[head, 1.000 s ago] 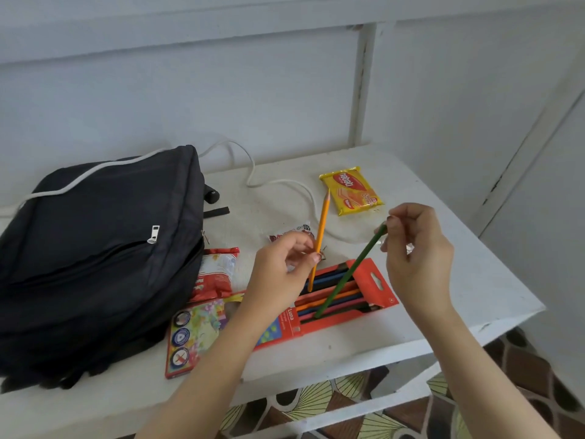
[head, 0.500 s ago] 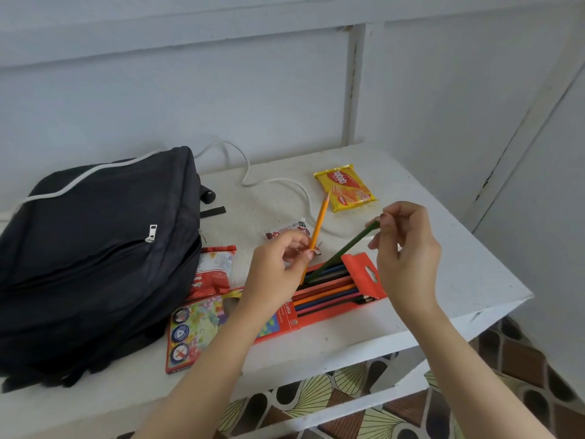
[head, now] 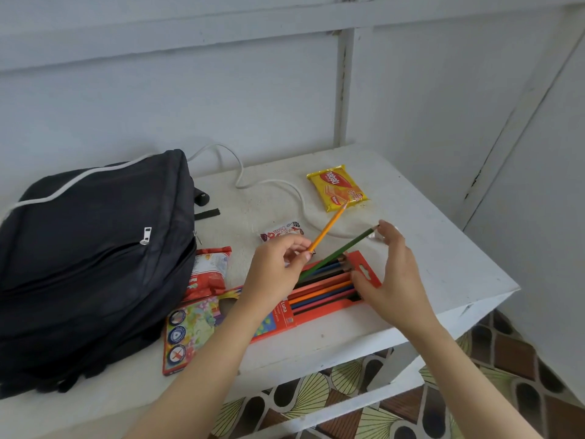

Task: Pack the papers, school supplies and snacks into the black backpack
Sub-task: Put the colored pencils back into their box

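Head view, counting first: one black fabric backpack (head: 95, 264) lies on its side on the left of the white painted table (head: 443, 248), its front zip closed. I see three snacks. One is a yellow wafer packet (head: 337, 188) near the far edge, and one a red-and-white crinkled snack bag (head: 209, 270) touching the backpack. The third is a small white-and-red wrapper (head: 281, 231) just beyond my left knuckles. One orange-red cardboard box of coloured pencils (head: 319, 315) lies flat near the front edge, its end flap open. Two pencils are out of the row: a yellow-orange pencil (head: 329, 226) and a dark green pencil (head: 345, 247). One white cord (head: 269, 183) loops across the tabletop.

My left forearm covers the middle of the box. Both hands hide parts of the pencil row, so I cannot count the pencils inside. The green pencil's lower end disappears behind my left hand. The backpack's left side runs out of view. Something small and pale beyond my right fingertips is too blurred to name.

My left hand (head: 272, 270) pinches the yellow-orange pencil at its lower end, its point slanting up towards the wafer packet. My right hand (head: 395, 280) is spread, fingers fairly straight. One fingertip touches the green pencil's upper end and the thumb rests at the box's open mouth.
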A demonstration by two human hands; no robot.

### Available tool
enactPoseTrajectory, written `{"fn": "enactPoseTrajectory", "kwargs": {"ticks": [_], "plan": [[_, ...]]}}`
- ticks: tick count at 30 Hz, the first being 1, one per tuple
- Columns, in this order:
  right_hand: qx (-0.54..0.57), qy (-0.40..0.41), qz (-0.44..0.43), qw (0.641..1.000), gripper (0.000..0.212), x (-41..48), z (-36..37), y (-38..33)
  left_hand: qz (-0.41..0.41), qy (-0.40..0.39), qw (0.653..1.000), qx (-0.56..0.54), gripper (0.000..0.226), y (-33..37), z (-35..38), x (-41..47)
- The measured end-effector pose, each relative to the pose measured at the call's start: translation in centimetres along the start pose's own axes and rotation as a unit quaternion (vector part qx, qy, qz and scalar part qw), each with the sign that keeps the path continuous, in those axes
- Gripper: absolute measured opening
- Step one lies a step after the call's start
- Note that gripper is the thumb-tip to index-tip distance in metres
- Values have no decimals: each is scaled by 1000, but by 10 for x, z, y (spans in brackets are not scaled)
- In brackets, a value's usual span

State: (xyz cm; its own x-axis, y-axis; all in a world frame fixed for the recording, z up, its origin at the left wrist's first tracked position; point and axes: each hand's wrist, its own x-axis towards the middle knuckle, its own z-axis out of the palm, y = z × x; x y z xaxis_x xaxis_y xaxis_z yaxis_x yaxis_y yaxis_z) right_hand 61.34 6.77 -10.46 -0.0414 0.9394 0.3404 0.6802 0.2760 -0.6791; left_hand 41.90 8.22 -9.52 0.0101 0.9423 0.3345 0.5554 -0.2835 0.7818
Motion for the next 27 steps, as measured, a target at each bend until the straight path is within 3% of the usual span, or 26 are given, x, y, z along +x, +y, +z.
{"fn": "enactPoseTrajectory", "kwargs": {"ticks": [4,12,17,27], "plan": [[-26,41,-5,999,58,2,1,7,9,-22,999,29,20,-2,2,2],[-148,68,1,987,44,1,13,36,55,-98,986,125,22,-9,3,-6],[-186,49,-13,981,23,1,14,42,117,-78,970,199,13,-12,-1,-14],[-164,53,-25,985,24,1,14,34,111,-73,965,224,18,-19,-12,-25]]}}
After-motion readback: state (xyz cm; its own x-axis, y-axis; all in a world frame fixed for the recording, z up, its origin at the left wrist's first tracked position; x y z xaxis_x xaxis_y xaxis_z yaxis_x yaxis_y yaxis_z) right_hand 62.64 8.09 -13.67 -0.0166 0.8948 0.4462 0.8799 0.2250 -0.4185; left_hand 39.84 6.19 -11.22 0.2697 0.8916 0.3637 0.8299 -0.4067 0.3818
